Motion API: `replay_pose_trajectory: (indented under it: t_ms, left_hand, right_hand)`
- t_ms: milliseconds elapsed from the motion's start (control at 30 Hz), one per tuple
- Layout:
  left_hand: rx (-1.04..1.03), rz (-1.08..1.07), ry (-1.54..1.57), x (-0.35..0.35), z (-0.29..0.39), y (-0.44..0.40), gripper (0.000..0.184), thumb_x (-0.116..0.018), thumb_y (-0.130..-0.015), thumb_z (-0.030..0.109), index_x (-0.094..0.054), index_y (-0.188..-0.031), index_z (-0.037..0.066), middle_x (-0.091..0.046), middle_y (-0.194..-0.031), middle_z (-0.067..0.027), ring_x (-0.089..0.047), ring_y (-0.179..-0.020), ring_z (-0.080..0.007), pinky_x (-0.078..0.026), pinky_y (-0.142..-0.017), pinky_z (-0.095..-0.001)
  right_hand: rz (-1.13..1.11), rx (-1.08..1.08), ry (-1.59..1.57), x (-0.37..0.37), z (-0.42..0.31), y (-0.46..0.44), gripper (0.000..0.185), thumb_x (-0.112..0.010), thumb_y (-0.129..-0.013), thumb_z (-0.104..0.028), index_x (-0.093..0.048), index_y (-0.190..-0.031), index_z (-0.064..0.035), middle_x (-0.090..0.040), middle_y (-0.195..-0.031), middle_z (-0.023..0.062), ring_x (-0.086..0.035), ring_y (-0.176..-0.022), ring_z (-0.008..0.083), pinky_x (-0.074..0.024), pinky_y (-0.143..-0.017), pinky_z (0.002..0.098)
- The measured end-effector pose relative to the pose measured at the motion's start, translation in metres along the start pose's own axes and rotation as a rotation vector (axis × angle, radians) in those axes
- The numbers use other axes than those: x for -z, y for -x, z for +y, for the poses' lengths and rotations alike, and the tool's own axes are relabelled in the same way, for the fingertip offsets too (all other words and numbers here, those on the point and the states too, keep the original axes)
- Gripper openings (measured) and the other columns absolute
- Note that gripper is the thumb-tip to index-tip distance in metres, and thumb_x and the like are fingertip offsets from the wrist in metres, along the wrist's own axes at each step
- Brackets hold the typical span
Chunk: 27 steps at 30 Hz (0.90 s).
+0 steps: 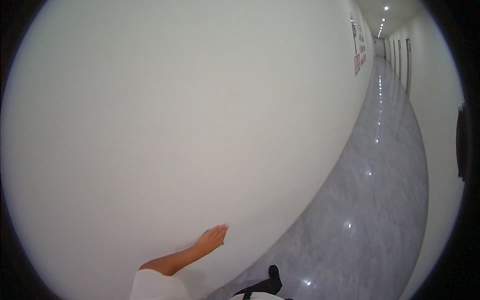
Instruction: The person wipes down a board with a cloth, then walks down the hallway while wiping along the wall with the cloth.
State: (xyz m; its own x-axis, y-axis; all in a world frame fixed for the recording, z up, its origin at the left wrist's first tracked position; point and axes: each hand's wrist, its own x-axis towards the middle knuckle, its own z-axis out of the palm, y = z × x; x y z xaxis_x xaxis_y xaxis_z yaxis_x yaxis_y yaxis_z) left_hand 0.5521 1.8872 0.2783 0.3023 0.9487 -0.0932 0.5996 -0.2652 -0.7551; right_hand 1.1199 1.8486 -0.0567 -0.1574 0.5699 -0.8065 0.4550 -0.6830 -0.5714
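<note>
How firmly the left hand [211, 240] grips cannot be told: its fingers lie together over a small, mostly hidden greyish thing [205, 231], which peeks out on both sides. Both are at the white wall [190, 110], above its bottom edge. A dark shoe [273, 271] is on the grey floor [380, 190], near that edge.

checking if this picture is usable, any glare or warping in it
Head view: ceiling lights leave glare spots on the floor; head view: the wall bows at its base, corners go black; head view: the left hand is clearly outlined, the sign unreadable.
</note>
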Motion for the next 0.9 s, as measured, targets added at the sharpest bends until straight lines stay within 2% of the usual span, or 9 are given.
replay_pose_trajectory:
  t_ms: [200,300,500,533,567,633,700,767,900]
  left_hand:
    - [0.08,0.036,0.151,0.021,-0.031,0.018,0.049,-0.046,-0.089,0.029,-0.044,-0.13,0.001,-0.041,-0.14,-0.0081,-0.034,-0.132,-0.0208,-0.021,-0.111,-0.0356]
    - [0.36,0.125,0.326,0.038,-0.033,0.019,0.042,-0.048,-0.087,0.024,-0.05,-0.125,0.006,-0.045,-0.137,-0.0035,-0.04,-0.127,-0.0171,-0.023,-0.108,-0.0342]
    - [0.501,0.277,0.043,0.035,-0.039,0.006,0.029,-0.052,-0.088,0.023,-0.061,-0.114,0.017,-0.054,-0.128,0.002,-0.045,-0.122,-0.0141,-0.024,-0.104,-0.0329]
    - [0.463,0.39,0.236,0.045,-0.05,0.001,0.028,-0.058,-0.079,0.016,-0.063,-0.106,0.009,-0.063,-0.109,-0.0033,-0.059,-0.097,-0.0164,-0.042,-0.076,-0.0269]
    - [0.465,0.391,0.241,0.038,-0.046,0.002,0.028,-0.058,-0.079,0.016,-0.063,-0.106,0.009,-0.063,-0.109,-0.0033,-0.059,-0.097,-0.0164,-0.042,-0.076,-0.0269]
    - [0.504,0.302,0.073,0.019,-0.025,0.008,0.028,-0.05,-0.088,0.027,-0.062,-0.113,0.02,-0.059,-0.119,0.0027,-0.041,-0.127,-0.0173,-0.017,-0.109,-0.0364]
    - [0.54,0.458,-0.077,0.014,-0.024,0.012,0.027,-0.05,-0.087,0.031,-0.063,-0.109,0.021,-0.057,-0.119,0.0011,-0.038,-0.129,-0.017,-0.016,-0.109,-0.0399]
    - [0.531,0.385,0.465,0.012,-0.01,0.03,0.026,-0.051,-0.088,0.034,-0.061,-0.099,0.013,-0.061,-0.099,-0.0051,-0.06,-0.081,-0.0244,-0.048,-0.074,-0.0427]
    - [0.492,0.293,0.521,0.001,0.011,0.057,0.032,-0.047,-0.091,0.036,-0.058,-0.11,0.012,-0.058,-0.115,-0.0069,-0.058,-0.1,-0.0276,-0.046,-0.085,-0.0417]
  right_hand:
    - [0.015,-0.016,0.006,-0.004,-0.049,-0.015,0.026,-0.052,-0.086,-0.023,-0.058,-0.093,0.001,-0.066,-0.08,0.0167,-0.064,-0.068,0.0263,-0.0512,-0.06,0.037]
    - [0.029,-0.03,0.024,0.011,-0.073,-0.036,0.026,-0.051,-0.087,-0.022,-0.057,-0.096,0.0017,-0.067,-0.081,0.0169,-0.065,-0.069,0.026,-0.0516,-0.06,0.0364]
    - [0.055,-0.017,0.08,0.053,-0.173,-0.117,0.028,-0.05,-0.088,-0.02,-0.055,-0.103,0.0032,-0.067,-0.084,0.0173,-0.066,-0.071,0.0255,-0.0523,-0.06,0.0351]
    - [0.055,-0.012,0.077,0.056,-0.192,-0.13,0.028,-0.05,-0.088,-0.02,-0.054,-0.104,0.0034,-0.068,-0.084,0.0174,-0.066,-0.072,0.0254,-0.0525,-0.06,0.0349]
    - [0.055,0.001,0.07,0.058,-0.211,-0.14,0.029,-0.049,-0.089,-0.02,-0.054,-0.105,0.0036,-0.068,-0.085,0.0175,-0.066,-0.072,0.0253,-0.0526,-0.06,0.0347]
    - [0.041,0.02,0.049,0.049,-0.249,-0.145,0.029,-0.049,-0.089,-0.02,-0.054,-0.106,0.004,-0.068,-0.085,0.0176,-0.066,-0.073,0.0251,-0.0527,-0.06,0.0347]
    - [0.016,0.04,0.003,0.033,-0.282,-0.14,0.03,-0.05,-0.089,-0.021,-0.054,-0.105,0.0044,-0.068,-0.086,0.0175,-0.066,-0.074,0.0249,-0.0528,-0.062,0.0352]
    - [-0.007,0.06,0.021,0.008,-0.291,-0.131,0.033,-0.05,-0.089,-0.022,-0.054,-0.107,0.0052,-0.068,-0.087,0.0169,-0.066,-0.075,0.0243,-0.0526,-0.065,0.035]
    - [-0.159,0.087,0.12,-0.021,-0.29,-0.126,0.032,-0.051,-0.088,-0.022,-0.057,-0.107,0.0041,-0.067,-0.094,0.0163,-0.065,-0.079,0.0248,-0.0526,-0.066,0.0347]
